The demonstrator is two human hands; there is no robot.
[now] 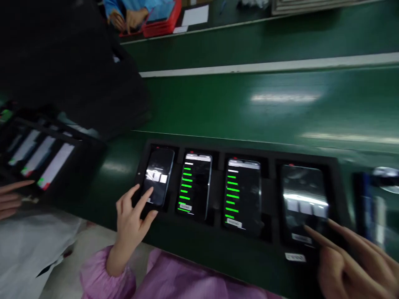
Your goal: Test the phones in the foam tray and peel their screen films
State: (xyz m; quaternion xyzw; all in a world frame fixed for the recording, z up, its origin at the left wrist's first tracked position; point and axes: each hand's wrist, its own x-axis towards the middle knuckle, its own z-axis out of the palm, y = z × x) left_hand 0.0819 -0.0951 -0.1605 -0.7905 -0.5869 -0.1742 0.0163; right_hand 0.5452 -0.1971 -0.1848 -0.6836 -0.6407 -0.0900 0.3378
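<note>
Several smartphones lie face up in the slots of a black tray. My left hand is at the leftmost smartphone, fingers spread, index fingertip over the lower part of its screen. At the far right, my right hand reaches with an outstretched index finger to the lower screen of the rightmost smartphone. Both outer screens are mostly dark with pale blocks. Between them, a second smartphone and a third smartphone show green lines of text on black. Whether the fingertips touch the glass, I cannot tell.
A co-worker's hand points at another tray of phones on the left. Behind it rises a large black shape. Across the green bench, another person's hands work beside red trays. Blurred pen-like items lie right.
</note>
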